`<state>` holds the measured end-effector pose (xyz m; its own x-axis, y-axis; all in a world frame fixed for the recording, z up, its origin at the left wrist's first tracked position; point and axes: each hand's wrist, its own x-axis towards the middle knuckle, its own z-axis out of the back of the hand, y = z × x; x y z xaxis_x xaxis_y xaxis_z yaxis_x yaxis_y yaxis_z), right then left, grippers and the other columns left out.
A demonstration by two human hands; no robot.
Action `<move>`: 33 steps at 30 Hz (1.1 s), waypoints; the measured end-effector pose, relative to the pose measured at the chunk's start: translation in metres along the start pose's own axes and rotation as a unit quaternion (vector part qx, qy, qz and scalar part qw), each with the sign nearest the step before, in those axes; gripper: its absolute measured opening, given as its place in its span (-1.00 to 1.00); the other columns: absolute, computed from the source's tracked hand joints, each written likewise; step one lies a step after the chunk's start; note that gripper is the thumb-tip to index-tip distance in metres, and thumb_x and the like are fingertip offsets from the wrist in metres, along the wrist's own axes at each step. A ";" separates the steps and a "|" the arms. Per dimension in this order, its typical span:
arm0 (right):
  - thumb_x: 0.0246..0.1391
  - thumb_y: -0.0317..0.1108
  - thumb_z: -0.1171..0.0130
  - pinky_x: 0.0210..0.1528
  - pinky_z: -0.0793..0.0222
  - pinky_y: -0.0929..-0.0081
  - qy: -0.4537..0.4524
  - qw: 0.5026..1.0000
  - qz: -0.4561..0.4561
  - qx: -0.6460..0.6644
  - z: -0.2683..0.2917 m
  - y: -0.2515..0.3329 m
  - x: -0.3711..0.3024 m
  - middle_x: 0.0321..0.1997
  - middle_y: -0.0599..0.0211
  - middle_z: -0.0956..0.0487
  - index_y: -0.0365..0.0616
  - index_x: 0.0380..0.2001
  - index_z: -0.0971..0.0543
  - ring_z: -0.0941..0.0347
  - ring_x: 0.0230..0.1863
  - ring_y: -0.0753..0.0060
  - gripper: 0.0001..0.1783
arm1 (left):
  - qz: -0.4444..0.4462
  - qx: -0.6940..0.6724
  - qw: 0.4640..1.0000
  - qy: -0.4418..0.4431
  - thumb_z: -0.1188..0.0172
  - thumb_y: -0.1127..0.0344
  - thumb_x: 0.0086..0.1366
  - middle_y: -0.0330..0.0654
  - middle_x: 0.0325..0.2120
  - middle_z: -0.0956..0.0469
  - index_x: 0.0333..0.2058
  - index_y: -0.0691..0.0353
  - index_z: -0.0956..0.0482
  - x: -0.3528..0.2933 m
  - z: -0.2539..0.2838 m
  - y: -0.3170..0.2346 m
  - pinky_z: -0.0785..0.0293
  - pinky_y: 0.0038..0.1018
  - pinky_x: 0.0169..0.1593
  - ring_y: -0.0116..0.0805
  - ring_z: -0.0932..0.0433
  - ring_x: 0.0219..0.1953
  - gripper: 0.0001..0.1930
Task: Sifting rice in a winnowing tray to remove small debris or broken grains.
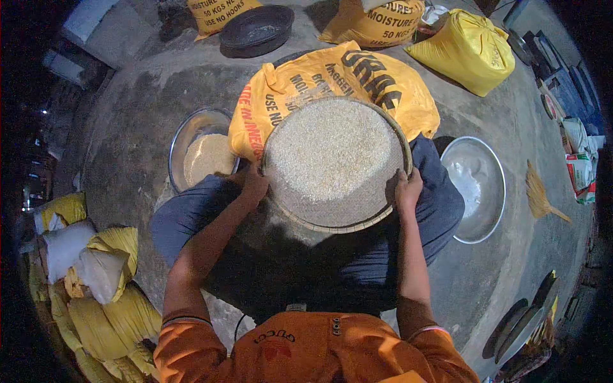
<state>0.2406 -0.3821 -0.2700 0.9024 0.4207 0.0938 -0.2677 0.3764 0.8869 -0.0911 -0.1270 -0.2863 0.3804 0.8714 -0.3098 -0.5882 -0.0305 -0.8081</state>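
Note:
Between my two hands is a round sieve (300,214) with a pale rim, held over my lap. White broken grain (335,147), rice-like, covers most of its mesh; the near part of the mesh is bare. My left hand (255,185) is closed on the rim at the left. At the right, my right hand (407,190) grips the rim with the thumb on top. Beneath and beyond the sieve lies an orange woven sack (408,89) with dark lettering, spread out over something I cannot make out.
Left of my knee stands a metal basin (175,143) with tan grain. A shallow metal basin (476,191) stands at my right, near a small straw broom (539,195). Farther back are a black pan (258,32) and a yellow sack (469,51). More sacks (105,313) lie lower left.

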 end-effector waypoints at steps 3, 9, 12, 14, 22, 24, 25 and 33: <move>0.07 -0.45 -0.10 -0.18 -0.37 0.32 0.025 0.997 -0.039 -0.069 0.012 0.013 -0.008 -0.34 -0.03 -0.58 -0.36 -0.23 -0.48 -0.51 -0.32 0.10 -0.79 | -0.024 0.065 0.997 0.033 -0.18 0.43 -0.02 0.03 -0.08 -0.47 -0.02 0.32 -0.43 0.001 0.000 0.025 -0.30 -0.38 0.11 -0.09 -0.43 0.00 -0.50; 0.09 -0.44 -0.08 -0.22 -0.36 0.31 -0.030 0.999 -0.010 -0.008 0.012 0.020 -0.007 -0.41 -0.11 -0.53 -0.40 -0.27 -0.47 -0.47 -0.36 0.04 -0.80 | 0.033 0.140 0.989 0.017 -0.24 0.40 -0.04 -0.03 -0.27 -0.52 -0.08 0.31 -0.46 -0.002 0.001 -0.017 -0.44 -0.30 -0.14 -0.19 -0.51 -0.29 -0.54; 0.07 -0.47 -0.10 -0.24 -0.37 0.34 -0.041 0.999 0.005 0.009 0.005 0.004 -0.009 -0.40 -0.12 -0.54 -0.41 -0.28 -0.47 -0.47 -0.37 0.07 -0.81 | 0.053 0.086 0.995 0.015 -0.26 0.39 -0.03 -0.04 -0.29 -0.54 -0.06 0.30 -0.46 0.004 0.008 -0.029 -0.45 -0.32 -0.22 -0.25 -0.52 -0.35 -0.52; 0.05 -0.46 -0.12 -0.25 -0.37 0.34 -0.028 0.995 -0.087 0.032 0.014 -0.006 -0.012 -0.41 -0.11 -0.54 -0.41 -0.30 -0.48 -0.48 -0.37 0.08 -0.81 | 0.042 0.028 0.998 0.037 -0.24 0.40 -0.02 -0.04 -0.28 -0.54 -0.05 0.32 -0.44 -0.021 0.009 -0.053 -0.46 -0.35 -0.24 -0.28 -0.53 -0.35 -0.52; 0.08 -0.42 -0.08 -0.18 -0.37 0.19 -0.022 0.999 -0.012 0.033 0.001 -0.011 0.006 -0.34 -0.18 -0.54 -0.35 -0.25 -0.48 -0.49 -0.25 -0.20 -0.79 | 0.039 0.092 0.994 0.053 -0.17 0.46 0.04 -0.04 -0.29 -0.52 0.08 0.36 -0.31 -0.020 0.002 -0.066 -0.51 -0.39 -0.18 -0.30 -0.52 -0.26 -0.44; 0.09 -0.41 -0.08 -0.16 -0.37 0.17 -0.005 1.000 -0.030 -0.008 0.006 -0.004 0.008 -0.33 -0.19 -0.54 -0.35 -0.24 -0.47 -0.49 -0.23 -0.22 -0.78 | 0.063 -0.002 0.996 0.067 -0.20 0.46 0.06 -0.03 -0.22 -0.49 0.12 0.32 -0.27 -0.019 0.002 -0.047 -0.49 -0.39 -0.14 -0.28 -0.51 -0.20 -0.41; 0.10 -0.40 -0.08 -0.15 -0.37 0.16 0.010 0.998 -0.042 -0.048 0.008 -0.004 0.011 -0.31 -0.20 -0.54 -0.34 -0.23 -0.46 -0.48 -0.20 -0.24 -0.78 | 0.064 -0.002 0.995 0.071 -0.20 0.46 0.06 -0.03 -0.22 -0.49 0.12 0.32 -0.27 -0.020 -0.001 -0.045 -0.49 -0.39 -0.14 -0.28 -0.51 -0.20 -0.41; 0.11 -0.34 -0.10 -0.12 -0.34 0.06 -0.023 0.997 0.033 -0.073 0.011 0.020 0.011 -0.22 -0.20 -0.52 -0.30 -0.06 -0.35 -0.46 -0.16 -0.26 -0.63 | -0.044 0.144 0.988 0.044 -0.34 0.40 -0.04 0.01 -0.19 -0.54 -0.02 0.37 -0.42 0.000 0.005 0.029 -0.35 -0.34 0.08 -0.13 -0.49 -0.09 -0.45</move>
<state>0.2484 -0.3792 -0.2458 0.8948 0.4117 0.1724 -0.3698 0.4673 0.8031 -0.1121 -0.1252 -0.3072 0.4926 0.8180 -0.2969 -0.7233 0.1952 -0.6623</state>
